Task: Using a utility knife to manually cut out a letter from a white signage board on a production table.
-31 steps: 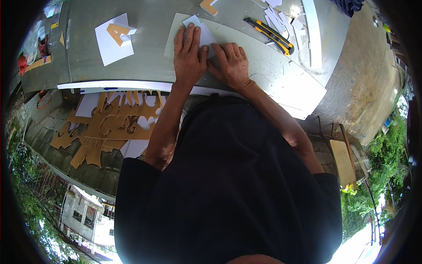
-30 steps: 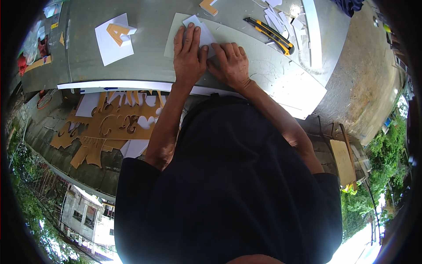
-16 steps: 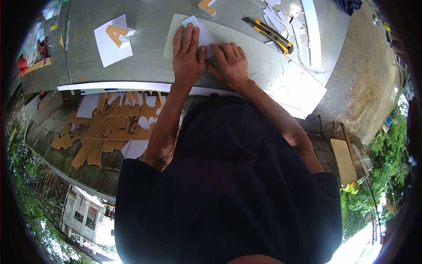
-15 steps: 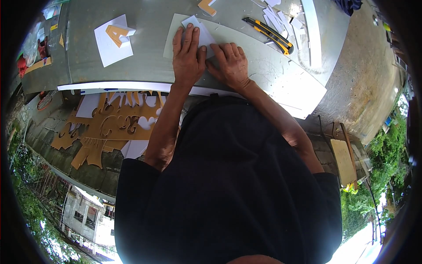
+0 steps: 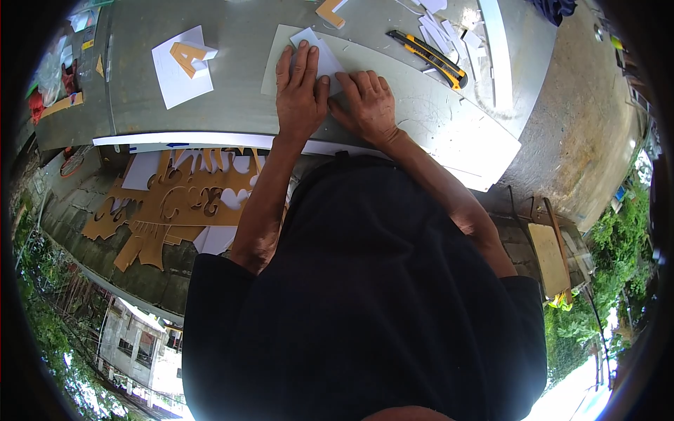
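Both of my hands rest on a small white sheet piece (image 5: pixel 326 60), which lies on a long pale board (image 5: pixel 421 112) on the metal table. My left hand (image 5: pixel 300 95) is flat across its left part, fingers stretched toward the far edge. Beside it, my right hand (image 5: pixel 368 105) touches the piece's right edge with the index fingertip. Its other fingers are slightly bent over the board, and the thumb reaches toward my left hand. A yellow and black utility knife (image 5: pixel 428 57) lies to the right, its handle toward the near right.
A brown-faced letter A (image 5: pixel 187 59) sits on a white sheet (image 5: pixel 181 88) at left. Another brown-faced cutout (image 5: pixel 330 14) lies beyond my hands. White offcuts (image 5: pixel 437 34) and a long white strip (image 5: pixel 500 63) lie at far right. Brown cut-out sheets (image 5: pixel 165 200) are stacked below the table.
Almost nothing differs. My right hand has shifted very slightly toward me; the white piece and the utility knife stay in place.
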A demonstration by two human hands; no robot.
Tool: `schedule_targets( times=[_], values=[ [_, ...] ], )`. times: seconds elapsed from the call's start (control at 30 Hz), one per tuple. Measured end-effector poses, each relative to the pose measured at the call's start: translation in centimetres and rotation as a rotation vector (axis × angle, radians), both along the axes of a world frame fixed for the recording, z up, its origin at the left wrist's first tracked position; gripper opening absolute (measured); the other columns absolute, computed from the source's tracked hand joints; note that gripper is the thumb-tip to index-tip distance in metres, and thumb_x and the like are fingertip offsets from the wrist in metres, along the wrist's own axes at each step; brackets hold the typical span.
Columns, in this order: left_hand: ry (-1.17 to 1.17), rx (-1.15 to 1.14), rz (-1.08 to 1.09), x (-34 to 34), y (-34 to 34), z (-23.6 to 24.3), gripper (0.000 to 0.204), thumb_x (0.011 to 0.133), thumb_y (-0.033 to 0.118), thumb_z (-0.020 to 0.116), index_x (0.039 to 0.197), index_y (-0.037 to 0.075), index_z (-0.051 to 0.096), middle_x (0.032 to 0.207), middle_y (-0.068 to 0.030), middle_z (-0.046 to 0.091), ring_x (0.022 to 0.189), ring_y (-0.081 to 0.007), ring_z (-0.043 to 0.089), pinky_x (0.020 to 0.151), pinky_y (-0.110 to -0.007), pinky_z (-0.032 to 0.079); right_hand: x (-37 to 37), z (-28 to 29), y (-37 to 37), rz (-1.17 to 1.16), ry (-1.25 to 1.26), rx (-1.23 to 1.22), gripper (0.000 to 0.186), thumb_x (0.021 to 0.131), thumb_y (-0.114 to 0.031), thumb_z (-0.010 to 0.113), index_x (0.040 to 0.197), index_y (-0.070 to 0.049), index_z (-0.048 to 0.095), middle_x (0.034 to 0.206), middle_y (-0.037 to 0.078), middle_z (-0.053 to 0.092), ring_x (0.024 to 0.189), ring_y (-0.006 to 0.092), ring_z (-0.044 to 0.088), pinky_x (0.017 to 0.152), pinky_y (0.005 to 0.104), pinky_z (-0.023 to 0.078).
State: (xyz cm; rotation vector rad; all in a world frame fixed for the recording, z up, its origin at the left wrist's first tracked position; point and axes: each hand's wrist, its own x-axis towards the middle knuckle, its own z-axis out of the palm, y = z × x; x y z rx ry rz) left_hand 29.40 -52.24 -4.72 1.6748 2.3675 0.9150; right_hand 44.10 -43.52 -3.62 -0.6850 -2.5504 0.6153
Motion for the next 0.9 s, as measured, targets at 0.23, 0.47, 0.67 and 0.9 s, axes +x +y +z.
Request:
schedule_targets(
  times=[0.23,0.47,0.67,0.9],
  values=[
    [-0.003,-0.012,-0.005,-0.1,0.0,0.1,0.050,0.096,0.014,0.061,0.143,-0.001,0.053,0.155,-0.0147,0.045,0.143,-0.0419,0.036,0.116,-0.049,0.035,0.0,-0.1,0.0,0.010,0.006,-0.006,0.056,0.070,-0.021,0.083,0.120,-0.007,0.064,0.103,0.009,0.059,0.092,0.0266,0.060,0.077,0.0407,0.049],
    [-0.016,-0.019,-0.005,-0.1,0.0,0.3,0.050,0.095,0.013,0.061,0.143,-0.002,0.053,0.154,-0.0151,0.046,0.143,-0.0419,0.035,0.116,-0.049,0.035,-0.2,0.0,0.0,0.003,0.016,0.004,0.055,0.070,-0.020,0.083,0.120,-0.006,0.064,0.102,0.009,0.059,0.091,0.0264,0.060,0.077,0.0402,0.049],
    [0.002,-0.036,-0.007,-0.1,0.3,1.2,0.052,0.093,0.012,0.064,0.142,-0.002,0.053,0.154,-0.0145,0.045,0.142,-0.0424,0.037,0.116,-0.049,0.035,-0.2,0.1,0.1,0.018,0.004,0.005,0.052,0.072,-0.025,0.080,0.117,-0.006,0.062,0.100,0.008,0.056,0.091,0.0251,0.057,0.077,0.0388,0.044],
    [0.028,-0.195,0.015,0.2,0.7,2.1,0.060,0.090,0.017,0.072,0.144,0.000,0.052,0.157,-0.0119,0.042,0.146,-0.0426,0.034,0.118,-0.053,0.032,0.1,1.4,0.3,-0.005,-0.018,-0.066,0.053,0.075,-0.020,0.081,0.122,-0.006,0.063,0.104,0.010,0.061,0.094,0.0283,0.061,0.079,0.0410,0.049]
  ],
)
